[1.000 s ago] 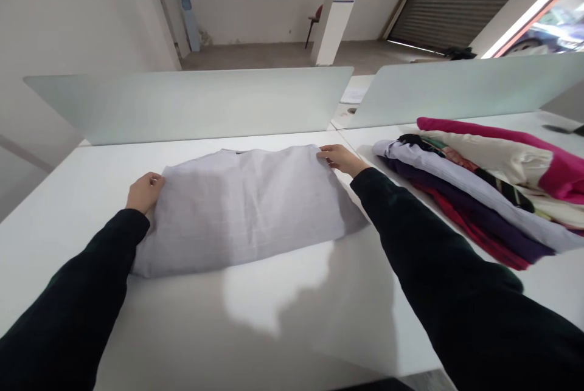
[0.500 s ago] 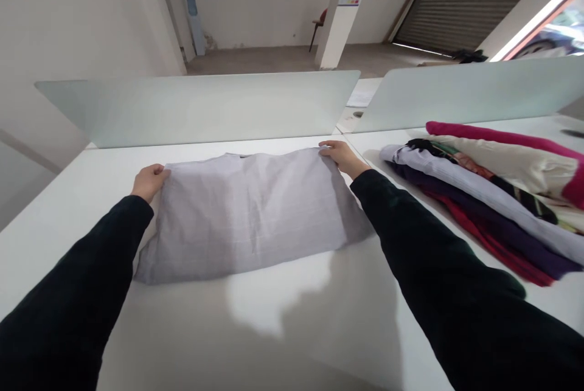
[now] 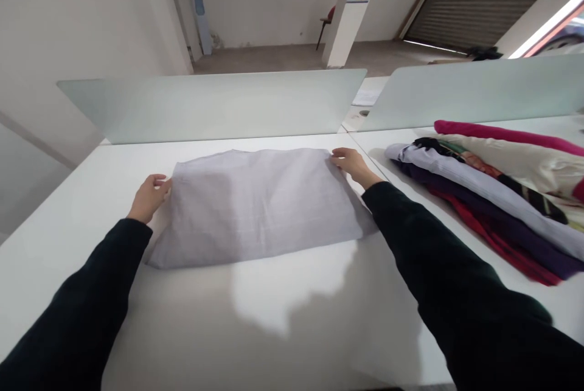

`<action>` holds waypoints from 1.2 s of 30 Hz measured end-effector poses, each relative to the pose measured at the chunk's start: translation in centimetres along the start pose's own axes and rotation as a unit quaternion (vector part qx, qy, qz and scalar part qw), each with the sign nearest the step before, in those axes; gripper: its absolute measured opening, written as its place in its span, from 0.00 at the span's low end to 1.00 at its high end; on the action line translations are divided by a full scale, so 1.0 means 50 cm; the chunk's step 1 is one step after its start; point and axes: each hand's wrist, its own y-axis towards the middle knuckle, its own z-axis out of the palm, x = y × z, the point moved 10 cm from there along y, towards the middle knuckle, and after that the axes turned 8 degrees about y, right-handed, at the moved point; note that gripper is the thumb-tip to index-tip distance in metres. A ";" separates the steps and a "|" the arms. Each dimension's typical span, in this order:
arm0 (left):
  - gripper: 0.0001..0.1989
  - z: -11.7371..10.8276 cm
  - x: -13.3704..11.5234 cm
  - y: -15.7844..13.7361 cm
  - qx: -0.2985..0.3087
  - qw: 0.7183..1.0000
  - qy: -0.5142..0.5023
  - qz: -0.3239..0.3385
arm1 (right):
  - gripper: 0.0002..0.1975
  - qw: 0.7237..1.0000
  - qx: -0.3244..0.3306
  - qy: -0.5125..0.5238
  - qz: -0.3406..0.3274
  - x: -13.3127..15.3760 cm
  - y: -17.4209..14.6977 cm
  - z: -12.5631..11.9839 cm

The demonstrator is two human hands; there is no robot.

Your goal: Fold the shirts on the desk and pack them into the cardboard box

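Note:
A light grey folded garment (image 3: 260,208) lies flat on the white table (image 3: 191,330), its long side running left to right. Faint creases run down its middle, and its lower corners flare outward. At its upper left edge is my left hand (image 3: 150,196), fingers parted and fingertips beside the cloth. My right hand (image 3: 353,166) is by the upper right corner, its fingers stretched out loosely and the tips at the fabric's edge. Neither hand shows a firm pinch on the garment.
To the right lies a pile of folded clothes (image 3: 493,184) in pink, cream, lilac, purple and red. Frosted partition panels (image 3: 219,108) stand along the table's far edge, a second panel (image 3: 479,93) to the right. Beyond are a pillar (image 3: 344,32) and a water dispenser (image 3: 203,26).
My left hand's fingers have come apart from their pinch on the garment's upper left corner. The right hand's grip has loosened at its corner. The garment's far edge now lies folded flatter.

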 end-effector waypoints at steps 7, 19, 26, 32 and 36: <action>0.25 0.003 0.046 -0.170 0.064 0.993 0.100 -0.007 | 0.22 0.988 0.095 0.097 0.077 -0.069 -0.131 -0.051; 0.25 0.031 0.011 -0.251 0.040 0.950 0.308 0.017 | 0.31 0.979 0.128 0.103 0.121 -0.063 -0.246 -0.004; 0.28 0.014 0.031 -0.282 0.076 0.943 0.324 0.012 | 0.34 0.967 0.181 0.121 0.132 -0.085 -0.317 -0.042; 0.25 0.044 -0.123 -0.426 -0.109 0.900 0.348 0.239 | 0.18 0.953 0.163 0.195 0.162 -0.091 -0.352 -0.066; 0.26 0.205 -0.224 -0.566 0.018 0.878 0.236 0.415 | 0.06 0.948 0.122 0.246 0.163 -0.085 -0.327 -0.050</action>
